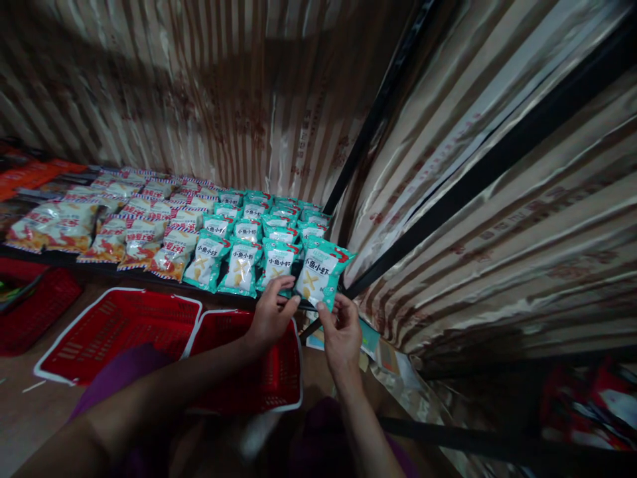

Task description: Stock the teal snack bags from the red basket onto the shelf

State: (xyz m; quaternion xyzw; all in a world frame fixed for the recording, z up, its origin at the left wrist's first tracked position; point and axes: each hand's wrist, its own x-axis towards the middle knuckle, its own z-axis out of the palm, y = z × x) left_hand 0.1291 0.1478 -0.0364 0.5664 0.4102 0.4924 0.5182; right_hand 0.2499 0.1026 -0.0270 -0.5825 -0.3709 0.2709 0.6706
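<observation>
A teal-and-white snack bag (317, 275) is at the right end of the front row. My right hand (343, 332) pinches its bottom edge, the thumb on the front face and the fingers behind. The bag leans slightly to the right. My left hand (273, 312) is just left of it, thumb and fingers apart, with nothing visible in it. Its fingertips lie close to the lower part of the neighbouring teal snack bag (279, 262); whether they touch it I cannot tell. More teal bags (247, 231) of the same kind stand in rows behind and to the left.
White-and-red snack bags (144, 232) fill the shelf farther left. Below the shelf edge are red baskets with white rims (119, 325) (249, 392). A black metal post (358, 133) and a black bar (472, 172) stand by pleated curtains (239, 99).
</observation>
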